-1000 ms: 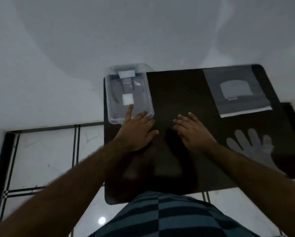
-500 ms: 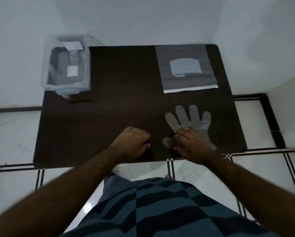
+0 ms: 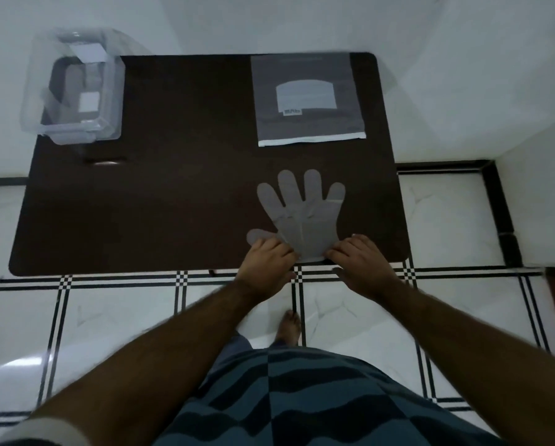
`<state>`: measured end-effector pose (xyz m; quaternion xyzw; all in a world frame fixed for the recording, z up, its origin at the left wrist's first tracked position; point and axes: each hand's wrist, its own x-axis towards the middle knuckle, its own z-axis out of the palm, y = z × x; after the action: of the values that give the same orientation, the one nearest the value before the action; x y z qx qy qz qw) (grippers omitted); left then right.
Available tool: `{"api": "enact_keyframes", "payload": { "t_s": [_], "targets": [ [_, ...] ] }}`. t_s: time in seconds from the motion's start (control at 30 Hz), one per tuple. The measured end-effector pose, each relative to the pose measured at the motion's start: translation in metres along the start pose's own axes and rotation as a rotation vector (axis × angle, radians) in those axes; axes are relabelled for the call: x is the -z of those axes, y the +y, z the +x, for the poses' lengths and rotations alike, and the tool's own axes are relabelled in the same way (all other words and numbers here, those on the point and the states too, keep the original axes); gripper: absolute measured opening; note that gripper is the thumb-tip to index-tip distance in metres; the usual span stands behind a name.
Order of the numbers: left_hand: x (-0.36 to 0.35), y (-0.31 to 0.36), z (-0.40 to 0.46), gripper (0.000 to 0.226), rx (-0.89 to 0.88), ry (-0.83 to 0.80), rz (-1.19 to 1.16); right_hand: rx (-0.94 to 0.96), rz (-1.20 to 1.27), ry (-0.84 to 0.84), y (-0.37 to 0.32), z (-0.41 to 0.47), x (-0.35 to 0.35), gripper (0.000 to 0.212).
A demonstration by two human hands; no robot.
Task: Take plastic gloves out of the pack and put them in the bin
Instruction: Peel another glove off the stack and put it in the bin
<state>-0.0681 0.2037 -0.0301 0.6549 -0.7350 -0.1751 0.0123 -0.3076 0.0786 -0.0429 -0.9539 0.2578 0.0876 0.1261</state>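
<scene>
A translucent grey plastic glove (image 3: 302,217) lies flat on the dark table (image 3: 173,194), fingers pointing away from me, its cuff at the near edge. My left hand (image 3: 266,263) covers the cuff's left corner next to the glove's thumb, fingers curled on it. At the cuff's right corner is my right hand (image 3: 364,263), fingertips on the plastic and thumb under the table edge. The flat grey pack (image 3: 308,98) lies at the back right. The clear plastic bin (image 3: 73,91) stands at the back left corner with a glove and white labels visible inside.
White walls close off the table's far side and right side. A tiled floor with black lines runs under the table's near edge. My bare foot (image 3: 289,328) stands just in front of the table.
The view has shifted so the table sits further from me. My left hand moved right onto the glove's cuff and my right hand slid to its right corner.
</scene>
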Motion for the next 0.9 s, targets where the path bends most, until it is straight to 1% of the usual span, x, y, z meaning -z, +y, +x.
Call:
{"api": "enact_keyframes", "payload": {
  "t_s": [0.13,0.2,0.27,0.33,0.43,0.53,0.7,0.8,0.9],
  "targets": [
    [-0.015,0.012,0.005,0.016,0.029,0.126,0.019,0.029,0.022,0.087,0.000,0.001,-0.004,0.025],
    [-0.017,0.014,0.005,0.013,0.025,0.180,-0.004,0.039,0.067,0.153,-0.001,0.000,-0.004,0.014],
    [-0.016,0.014,0.004,0.010,0.024,0.230,-0.048,0.031,0.139,0.225,-0.002,0.000,-0.001,0.009],
    [-0.010,0.011,0.002,0.007,0.049,0.292,-0.118,0.009,0.243,0.268,-0.004,0.003,0.007,0.008],
    [0.013,0.005,-0.001,0.016,0.139,0.355,-0.229,-0.003,0.385,0.334,-0.010,0.017,0.031,0.009],
    [0.041,-0.009,-0.004,0.020,0.254,0.409,-0.259,-0.010,0.522,0.428,-0.021,0.037,0.063,0.008],
    [0.091,-0.044,-0.012,0.014,0.401,0.513,-0.336,-0.014,0.688,0.469,-0.043,0.078,0.116,0.008],
    [0.128,-0.061,-0.021,0.010,0.459,0.574,-0.485,0.008,0.748,0.496,-0.058,0.107,0.143,0.012],
    [0.164,-0.095,-0.034,0.008,0.523,0.582,-0.657,-0.021,0.825,0.468,-0.077,0.143,0.177,0.014]
  ]
}}
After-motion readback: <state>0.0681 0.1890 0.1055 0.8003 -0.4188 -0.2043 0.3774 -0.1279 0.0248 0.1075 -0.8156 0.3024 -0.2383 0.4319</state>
